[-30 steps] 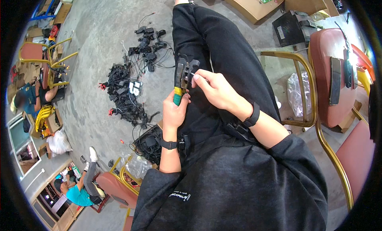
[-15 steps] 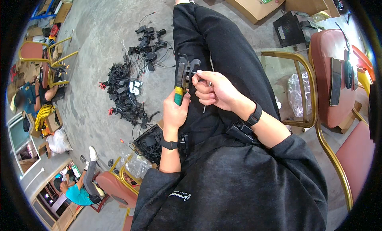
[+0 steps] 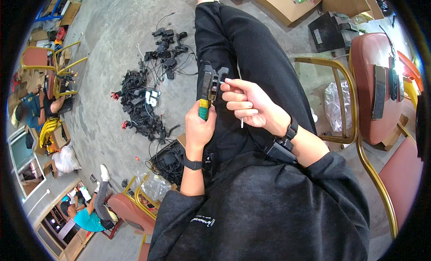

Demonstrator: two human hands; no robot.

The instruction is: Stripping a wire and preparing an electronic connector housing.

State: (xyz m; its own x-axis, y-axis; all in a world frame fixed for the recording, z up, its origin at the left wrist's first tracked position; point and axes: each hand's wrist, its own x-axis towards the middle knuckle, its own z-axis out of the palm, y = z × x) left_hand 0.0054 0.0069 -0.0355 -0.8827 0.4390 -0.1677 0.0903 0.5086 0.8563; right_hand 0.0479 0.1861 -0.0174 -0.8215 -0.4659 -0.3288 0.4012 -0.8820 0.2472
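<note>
My left hand point(image 3: 199, 129) is closed around the green and yellow handle of a pair of crimping pliers point(image 3: 207, 85), which has a dark head. The pliers are held above my black trousers, head pointing away from me. My right hand point(image 3: 249, 100) is closed just right of the head, its thumb and forefinger pinching a thin pale cable point(image 3: 242, 123). A short end of the cable sticks out toward the jaws; whether it sits inside them I cannot tell. Its other end hangs below my curled fingers.
A heap of black adapters and cables point(image 3: 139, 106) lies on the concrete floor to the left. A chair point(image 3: 366, 95) with a phone point(image 3: 379, 92) on it stands at the right. Cardboard boxes point(image 3: 287, 7) lie ahead. Two people sit at the far left.
My right hand has shifted slightly right and its wrist has turned. The pliers' head has tilted a little to the right, still in my left hand.
</note>
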